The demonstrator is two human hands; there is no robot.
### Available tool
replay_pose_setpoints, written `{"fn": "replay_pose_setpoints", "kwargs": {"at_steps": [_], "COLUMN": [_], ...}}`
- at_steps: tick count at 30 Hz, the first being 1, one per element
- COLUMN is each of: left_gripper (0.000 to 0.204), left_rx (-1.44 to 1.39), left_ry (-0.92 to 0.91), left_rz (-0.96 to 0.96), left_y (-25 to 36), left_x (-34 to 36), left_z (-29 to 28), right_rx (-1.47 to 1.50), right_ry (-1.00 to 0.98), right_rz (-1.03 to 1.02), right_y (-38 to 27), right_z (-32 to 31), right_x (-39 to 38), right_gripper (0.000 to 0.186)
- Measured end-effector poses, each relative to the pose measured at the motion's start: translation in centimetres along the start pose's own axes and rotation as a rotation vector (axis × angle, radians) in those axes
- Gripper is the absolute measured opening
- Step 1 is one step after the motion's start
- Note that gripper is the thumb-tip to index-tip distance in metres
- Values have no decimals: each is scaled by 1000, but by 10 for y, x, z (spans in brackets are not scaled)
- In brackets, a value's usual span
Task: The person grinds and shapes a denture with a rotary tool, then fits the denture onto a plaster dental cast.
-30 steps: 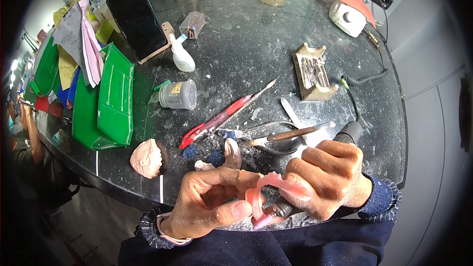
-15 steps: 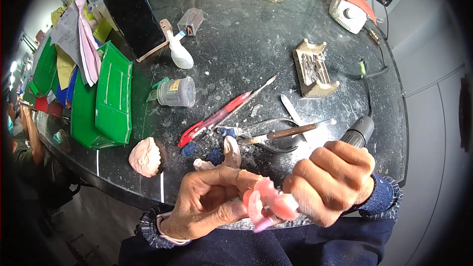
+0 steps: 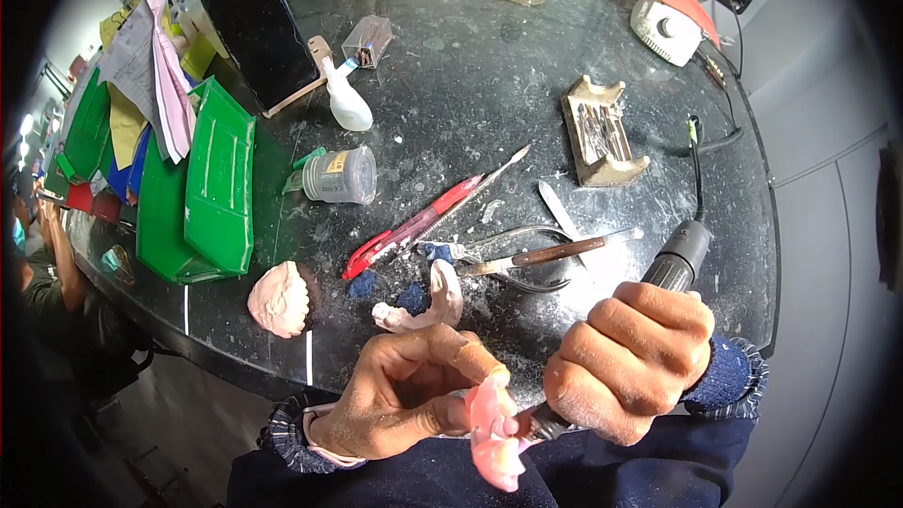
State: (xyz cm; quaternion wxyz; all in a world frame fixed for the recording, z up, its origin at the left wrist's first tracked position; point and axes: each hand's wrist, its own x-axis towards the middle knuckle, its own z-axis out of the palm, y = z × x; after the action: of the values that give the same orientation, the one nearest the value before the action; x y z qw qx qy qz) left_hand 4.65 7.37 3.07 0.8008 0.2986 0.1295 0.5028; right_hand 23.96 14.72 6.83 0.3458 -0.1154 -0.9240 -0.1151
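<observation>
My left hand [image 3: 404, 390] pinches a pink denture plate [image 3: 491, 428] near the table's front edge. My right hand [image 3: 632, 359] is wrapped around a black rotary handpiece [image 3: 679, 259], whose tip meets the pink plate. The handpiece's black cord [image 3: 698, 146] runs back across the dark table. Just beyond my left hand lie a pale plaster jaw cast [image 3: 435, 301] and a pink denture model [image 3: 279, 298].
On the dark round table [image 3: 470, 103]: a red-handled tool [image 3: 414, 226], pliers [image 3: 527, 259], a small jar [image 3: 339, 175], a white squeeze bottle [image 3: 346, 105], a tan tool stand [image 3: 600, 132], green trays [image 3: 202, 193], a phone [image 3: 259, 33] and a white control box [image 3: 666, 28].
Both hands have drawn closer to the front edge. The pink plate has turned in my left hand, and my right hand has shifted the handpiece so its tip now touches the plate.
</observation>
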Motion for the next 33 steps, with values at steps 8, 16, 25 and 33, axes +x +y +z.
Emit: {"fn": "replay_pose_setpoints", "kwargs": {"at_steps": [8,16,25,33], "left_gripper": [23,23,27,31], "left_rx": [13,1,124,253], "left_ry": [-4,-4,27,73], "left_rz": [72,69,81,103], "left_y": [-4,-3,1,-1], "left_x": [-2,-2,-2,-8], "left_z": [-1,1,-1,-8], "right_rx": [100,190,223,167], "right_ry": [-123,-201,-152,-319], "right_rz": [-1,61,150,213], "right_y": [2,1,-1,-3], "right_z": [-5,-8,-5,-13], "right_x": [-1,1,7,8], "right_gripper": [33,47,46,50]}}
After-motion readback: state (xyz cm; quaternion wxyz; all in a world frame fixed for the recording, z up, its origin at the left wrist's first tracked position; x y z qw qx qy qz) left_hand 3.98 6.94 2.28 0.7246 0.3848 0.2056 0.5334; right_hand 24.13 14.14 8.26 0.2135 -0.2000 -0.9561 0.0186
